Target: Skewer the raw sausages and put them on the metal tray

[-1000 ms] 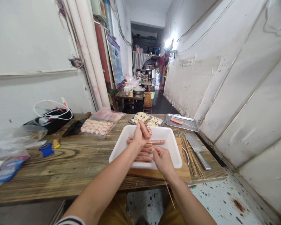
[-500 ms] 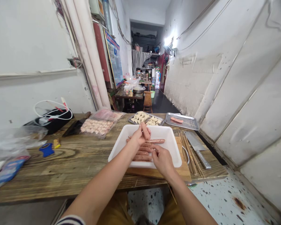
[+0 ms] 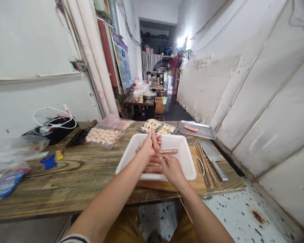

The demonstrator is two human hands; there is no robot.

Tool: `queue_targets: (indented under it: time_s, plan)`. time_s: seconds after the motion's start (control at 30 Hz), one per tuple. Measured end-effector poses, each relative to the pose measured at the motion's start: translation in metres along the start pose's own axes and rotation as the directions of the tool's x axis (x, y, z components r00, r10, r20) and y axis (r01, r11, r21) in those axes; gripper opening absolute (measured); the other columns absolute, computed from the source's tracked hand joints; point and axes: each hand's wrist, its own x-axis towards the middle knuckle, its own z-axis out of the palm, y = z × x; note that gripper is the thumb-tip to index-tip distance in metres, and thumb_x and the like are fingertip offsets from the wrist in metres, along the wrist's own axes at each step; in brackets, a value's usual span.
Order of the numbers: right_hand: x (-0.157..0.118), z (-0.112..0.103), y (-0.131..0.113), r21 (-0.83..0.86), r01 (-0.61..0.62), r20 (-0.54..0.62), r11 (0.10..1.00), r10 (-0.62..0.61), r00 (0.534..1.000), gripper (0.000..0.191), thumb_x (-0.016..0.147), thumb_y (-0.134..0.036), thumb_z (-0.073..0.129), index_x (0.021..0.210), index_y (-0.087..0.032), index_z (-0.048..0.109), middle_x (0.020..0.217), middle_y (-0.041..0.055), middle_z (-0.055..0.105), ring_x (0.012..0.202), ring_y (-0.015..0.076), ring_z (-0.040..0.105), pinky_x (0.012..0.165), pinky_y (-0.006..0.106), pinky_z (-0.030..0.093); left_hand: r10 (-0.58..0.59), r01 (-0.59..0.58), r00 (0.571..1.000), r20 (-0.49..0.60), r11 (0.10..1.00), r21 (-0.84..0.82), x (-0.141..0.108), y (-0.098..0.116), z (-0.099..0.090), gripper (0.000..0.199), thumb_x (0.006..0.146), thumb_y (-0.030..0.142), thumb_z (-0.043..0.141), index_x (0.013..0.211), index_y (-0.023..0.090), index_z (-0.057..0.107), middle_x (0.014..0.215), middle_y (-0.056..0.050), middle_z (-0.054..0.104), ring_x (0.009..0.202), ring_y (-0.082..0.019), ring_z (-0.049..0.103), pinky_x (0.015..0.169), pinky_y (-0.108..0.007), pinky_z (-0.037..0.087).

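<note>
My left hand (image 3: 149,144) holds a pink sausage (image 3: 155,141) upright above a white plastic tray (image 3: 128,161). My right hand (image 3: 172,170) pinches a thin wooden skewer (image 3: 183,204), whose long end runs down past the table edge. Its tip points up towards the sausage, close to my left hand, and the contact point is hidden by my fingers. More sausages lie in the tray, one (image 3: 169,151) beyond my hands and several (image 3: 152,169) beneath them.
Behind the white tray stand a metal tray of pale cubes (image 3: 157,127) and a metal tray holding one sausage (image 3: 191,128). A bagged food pack (image 3: 103,136) lies left. A cleaver (image 3: 212,158) and bundled skewers (image 3: 204,168) lie right, beside a wooden board (image 3: 172,186).
My right hand has moved left, closer to my left hand, bringing the skewer tip nearer the sausage. The sausage in my left hand now stands more upright. The view has shifted slightly.
</note>
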Motion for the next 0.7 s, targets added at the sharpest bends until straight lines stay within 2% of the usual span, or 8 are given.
queue_targets:
  time_s: [0.13, 0.27, 0.37, 0.47, 0.57, 0.7]
  plan:
    - [0.005, 0.008, 0.004, 0.159, -0.036, -0.024, 0.987, 0.040, 0.999, 0.022, 0.086, -0.021, 0.047, 0.080, -0.016, 0.068, 0.074, 0.0055, 0.071, 0.067, 0.0172, 0.063, 0.060, 0.024, 0.043, -0.001, 0.008, 0.995, 0.103, 0.998, -0.069, -0.004, 0.002, 0.002, 0.036, 0.088, 0.050, 0.042, 0.081, 0.016, 0.049, 0.059, 0.002, 0.046, 0.044, -0.007, 0.043, 0.041, -0.016, 0.038]
    - [0.004, 0.010, 0.005, 0.289, -0.037, -0.026, 0.957, 0.046, 0.999, 0.024, 0.085, -0.023, 0.046, 0.084, -0.014, 0.068, 0.076, 0.0065, 0.071, 0.068, 0.0180, 0.063, 0.062, 0.025, 0.045, 0.047, -0.031, 0.990, 0.136, 0.993, -0.118, -0.008, 0.002, 0.005, 0.036, 0.086, 0.051, 0.045, 0.081, 0.016, 0.049, 0.057, 0.003, 0.043, 0.044, -0.006, 0.040, 0.041, -0.015, 0.037]
    - [-0.001, 0.009, 0.002, 0.289, -0.020, -0.061, 0.957, 0.040, 0.997, 0.025, 0.086, -0.023, 0.044, 0.084, -0.014, 0.067, 0.073, 0.0056, 0.070, 0.064, 0.0173, 0.060, 0.060, 0.025, 0.044, 0.041, -0.022, 0.988, 0.151, 0.991, -0.129, -0.011, 0.001, 0.008, 0.036, 0.088, 0.050, 0.041, 0.079, 0.015, 0.049, 0.057, 0.003, 0.042, 0.043, -0.006, 0.039, 0.041, -0.015, 0.037]
    - [-0.006, 0.008, -0.001, 0.240, 0.023, -0.098, 0.971, 0.001, 0.995, 0.026, 0.086, -0.023, 0.043, 0.086, -0.015, 0.067, 0.075, 0.0058, 0.069, 0.067, 0.0176, 0.060, 0.061, 0.024, 0.045, 0.040, -0.016, 0.987, 0.157, 0.988, -0.151, -0.013, 0.001, 0.009, 0.037, 0.088, 0.050, 0.040, 0.077, 0.015, 0.048, 0.056, 0.003, 0.041, 0.042, -0.006, 0.037, 0.039, -0.016, 0.036]
    - [-0.008, 0.006, -0.003, 0.216, 0.041, -0.093, 0.975, -0.022, 0.995, 0.027, 0.087, -0.023, 0.041, 0.088, -0.015, 0.067, 0.075, 0.0067, 0.069, 0.068, 0.0185, 0.059, 0.059, 0.024, 0.044, 0.036, -0.012, 0.988, 0.151, 0.988, -0.157, -0.014, 0.000, 0.009, 0.037, 0.087, 0.050, 0.041, 0.076, 0.015, 0.047, 0.055, 0.004, 0.040, 0.041, -0.006, 0.036, 0.038, -0.016, 0.034]
    - [-0.010, 0.003, -0.005, 0.219, 0.005, -0.068, 0.976, 0.010, 0.998, 0.027, 0.086, -0.026, 0.042, 0.078, -0.015, 0.065, 0.067, 0.0059, 0.065, 0.062, 0.0181, 0.057, 0.049, 0.023, 0.038, 0.007, 0.010, 0.992, 0.124, 0.991, -0.131, -0.012, 0.000, 0.009, 0.036, 0.089, 0.048, 0.040, 0.076, 0.015, 0.046, 0.054, 0.004, 0.039, 0.040, -0.006, 0.036, 0.038, -0.017, 0.033]
